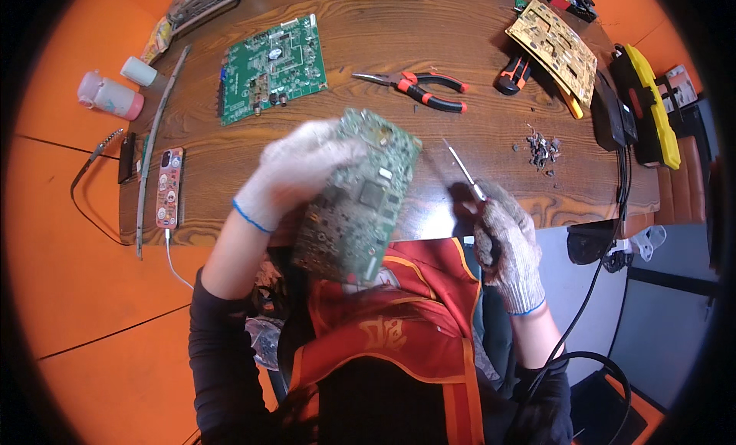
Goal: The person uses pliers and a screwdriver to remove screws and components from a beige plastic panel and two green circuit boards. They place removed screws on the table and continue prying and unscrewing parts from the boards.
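Red apron (418,322), partly blocked; left hand (300,163) grips a circuit board (360,207), right hand (504,234) a screwdriver (467,174) (handle mostly hidden).

Circuit board (360,203) in your left hand (303,165), screwdriver (477,190) in your right hand (506,234); on the surface (468,31) before you, pliers (406,82) right of a second board (272,69), scraps (543,149) farther right, phone (169,188) left.

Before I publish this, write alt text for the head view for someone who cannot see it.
A white-gloved left hand holds up a green rectangular circuit board, while the gloved right hand grips a slender metal-shafted tool. On the brown wooden table beyond lie a second green circuit board and red-and-black long-nosed pliers.
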Action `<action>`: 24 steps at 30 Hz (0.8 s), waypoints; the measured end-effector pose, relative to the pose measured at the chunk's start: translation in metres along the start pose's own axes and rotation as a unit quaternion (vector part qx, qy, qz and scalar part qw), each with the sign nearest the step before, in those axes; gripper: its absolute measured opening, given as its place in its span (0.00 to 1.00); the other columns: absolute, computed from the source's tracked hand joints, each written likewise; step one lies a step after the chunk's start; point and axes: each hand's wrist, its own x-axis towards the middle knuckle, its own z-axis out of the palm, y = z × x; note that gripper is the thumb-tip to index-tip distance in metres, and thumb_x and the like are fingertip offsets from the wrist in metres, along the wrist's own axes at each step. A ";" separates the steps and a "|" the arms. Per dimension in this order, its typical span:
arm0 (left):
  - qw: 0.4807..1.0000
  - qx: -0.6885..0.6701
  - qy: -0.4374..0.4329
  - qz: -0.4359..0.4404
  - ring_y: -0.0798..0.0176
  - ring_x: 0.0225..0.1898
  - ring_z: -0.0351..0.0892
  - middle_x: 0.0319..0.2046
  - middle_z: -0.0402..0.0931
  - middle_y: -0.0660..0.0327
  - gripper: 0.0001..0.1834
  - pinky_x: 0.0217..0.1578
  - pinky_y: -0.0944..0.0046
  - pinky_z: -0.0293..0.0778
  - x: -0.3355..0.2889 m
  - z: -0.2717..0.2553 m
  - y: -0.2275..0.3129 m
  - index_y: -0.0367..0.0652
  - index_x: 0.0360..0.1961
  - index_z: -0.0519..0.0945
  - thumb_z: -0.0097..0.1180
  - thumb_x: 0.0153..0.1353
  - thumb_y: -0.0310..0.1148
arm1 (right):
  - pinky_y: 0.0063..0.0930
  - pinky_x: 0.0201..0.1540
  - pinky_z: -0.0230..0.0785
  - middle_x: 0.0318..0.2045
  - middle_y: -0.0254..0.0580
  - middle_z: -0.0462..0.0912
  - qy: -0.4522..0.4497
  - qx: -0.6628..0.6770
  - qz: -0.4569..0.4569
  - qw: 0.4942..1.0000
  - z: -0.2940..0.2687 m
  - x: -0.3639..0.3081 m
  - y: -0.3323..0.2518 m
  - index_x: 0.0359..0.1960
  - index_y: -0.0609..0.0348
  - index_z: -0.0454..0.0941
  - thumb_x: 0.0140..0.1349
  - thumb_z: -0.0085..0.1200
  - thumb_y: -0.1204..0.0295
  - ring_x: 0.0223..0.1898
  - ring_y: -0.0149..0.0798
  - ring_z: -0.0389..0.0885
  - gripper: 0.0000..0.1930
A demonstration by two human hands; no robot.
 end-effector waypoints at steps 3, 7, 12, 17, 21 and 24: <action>0.993 0.023 -0.030 0.109 0.59 0.38 0.81 0.36 0.82 0.55 0.22 0.43 0.62 0.74 0.009 -0.035 0.036 0.41 0.44 0.81 0.51 0.63 0.49 | 0.17 0.09 0.50 0.12 0.30 0.67 0.018 0.065 -0.005 0.998 -0.003 0.000 0.007 0.45 0.67 0.76 0.67 0.50 0.65 0.08 0.22 0.60 0.15; 0.670 0.648 0.175 0.318 0.50 0.21 0.77 0.25 0.76 0.45 0.15 0.15 0.52 0.70 0.012 -0.024 0.058 0.30 0.34 0.78 0.48 0.57 0.33 | 0.16 0.10 0.50 0.13 0.30 0.68 0.025 0.118 0.015 0.993 -0.002 0.002 0.012 0.48 0.67 0.74 0.67 0.50 0.65 0.09 0.23 0.60 0.17; 0.469 0.784 0.207 0.350 0.49 0.14 0.73 0.22 0.72 0.39 0.12 0.01 0.52 0.56 0.020 0.000 0.048 0.25 0.33 0.75 0.49 0.51 0.25 | 0.16 0.11 0.51 0.14 0.30 0.68 -0.008 0.081 0.007 0.997 0.005 0.000 0.009 0.55 0.63 0.73 0.68 0.51 0.63 0.10 0.22 0.60 0.19; 0.855 0.382 0.223 0.270 0.60 0.35 0.80 0.29 0.77 0.53 0.16 0.32 0.60 0.77 0.021 -0.060 0.029 0.33 0.37 0.78 0.48 0.64 0.38 | 0.14 0.16 0.54 0.20 0.28 0.71 -0.040 0.056 0.010 0.998 0.006 0.016 -0.017 0.49 0.59 0.75 0.68 0.54 0.65 0.17 0.21 0.66 0.14; 0.967 -0.200 0.134 0.086 0.65 0.46 0.78 0.44 0.80 0.57 0.24 0.51 0.68 0.72 0.018 -0.102 -0.004 0.29 0.52 0.76 0.58 0.62 0.38 | 0.13 0.19 0.62 0.27 0.30 0.76 -0.030 -0.083 -0.074 0.993 0.016 0.054 -0.047 0.46 0.59 0.73 0.64 0.55 0.65 0.21 0.21 0.70 0.14; 0.840 -0.526 0.128 0.038 0.55 0.45 0.82 0.47 0.80 0.50 0.19 0.49 0.57 0.80 0.028 -0.097 -0.040 0.31 0.52 0.76 0.54 0.65 0.34 | 0.36 0.31 0.72 0.27 0.41 0.79 0.095 -0.400 -0.267 0.871 0.029 0.093 -0.065 0.38 0.58 0.76 0.60 0.57 0.62 0.25 0.40 0.79 0.13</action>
